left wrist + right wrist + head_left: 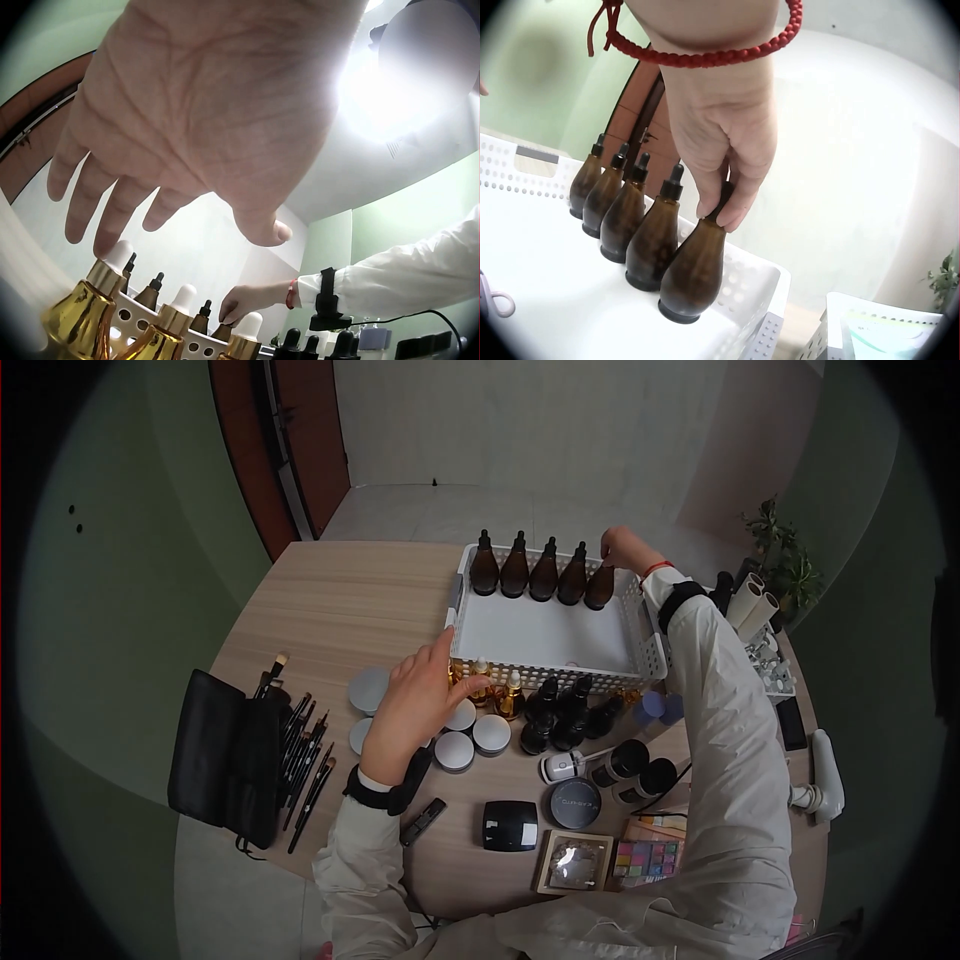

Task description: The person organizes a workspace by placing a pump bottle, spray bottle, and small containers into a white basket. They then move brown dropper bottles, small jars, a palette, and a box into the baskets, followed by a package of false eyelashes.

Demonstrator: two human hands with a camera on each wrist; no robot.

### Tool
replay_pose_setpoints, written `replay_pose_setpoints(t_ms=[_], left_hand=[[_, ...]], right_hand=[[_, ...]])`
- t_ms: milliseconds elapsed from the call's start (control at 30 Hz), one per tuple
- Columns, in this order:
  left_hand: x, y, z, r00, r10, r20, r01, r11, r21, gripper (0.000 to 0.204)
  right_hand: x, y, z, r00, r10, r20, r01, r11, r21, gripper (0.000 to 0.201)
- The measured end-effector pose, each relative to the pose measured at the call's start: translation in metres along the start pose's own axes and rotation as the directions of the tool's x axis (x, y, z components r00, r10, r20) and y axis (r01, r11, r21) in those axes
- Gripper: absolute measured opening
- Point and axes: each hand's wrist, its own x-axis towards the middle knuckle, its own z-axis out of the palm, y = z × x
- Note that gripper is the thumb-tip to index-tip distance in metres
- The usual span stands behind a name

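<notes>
My right hand (pixel 628 548) pinches a brown glass dropper bottle (pixel 694 274) by its black top. That bottle tilts slightly at the right end of a row of similar brown dropper bottles (pixel 514 575), inside a white perforated basket (pixel 640 615) along its far side. Over the table, my left hand (pixel 415 700) spreads its fingers and holds nothing, its fingertips close to the basket's near left corner. Gold dropper bottles (pixel 82 319) with white tops stand just below the left palm. Beside them are white-lidded jars (pixel 454 751).
Dark dropper bottles (pixel 570 722) stand before the basket. Nearer lie a black compact (pixel 510 826), a round dark case (pixel 575 803) and a colourful palette (pixel 646 858). Makeup brushes (pixel 300 755) and a black case (pixel 205 740) lie left. A smaller white basket (pixel 780 682) stands right.
</notes>
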Motion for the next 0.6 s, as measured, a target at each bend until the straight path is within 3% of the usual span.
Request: replay_pose_setpoints(t_ms=[200,333,400,467,533,600], left_hand=[[0.000,0.000,-0.002,1.000,-0.010,-0.005,0.010,1.000,-0.006,0.076],[-0.001,0.001,-0.004,1.000,0.007,-0.016,-0.007,1.000,-0.002,0.075],[-0.005,0.004,-0.011,1.000,0.005,-0.006,-0.005,1.000,-0.002,0.076],[-0.010,0.007,-0.016,0.996,0.039,-0.076,-0.037,0.999,0.037,0.077],[-0.018,0.014,-0.024,0.997,0.054,-0.063,-0.051,0.998,0.047,0.076],[-0.027,0.016,-0.031,0.977,0.170,-0.131,-0.158,0.983,0.091,0.074]], right_hand=[[-0.006,-0.001,-0.010,0.999,0.042,0.004,-0.042,0.995,0.094,0.029],[-0.008,-0.006,-0.059,0.992,0.043,-0.121,-0.032,0.995,0.097,0.059],[-0.016,-0.014,-0.104,0.969,-0.053,-0.240,0.062,0.998,0.031,0.057],[-0.048,-0.046,-0.157,0.946,-0.031,-0.322,0.047,0.998,0.040,0.046],[-0.076,-0.052,-0.190,0.900,-0.145,-0.410,0.167,0.986,0.017,0.039],[-0.116,-0.065,-0.219,0.876,-0.177,-0.448,0.209,0.978,0.023,0.037]])
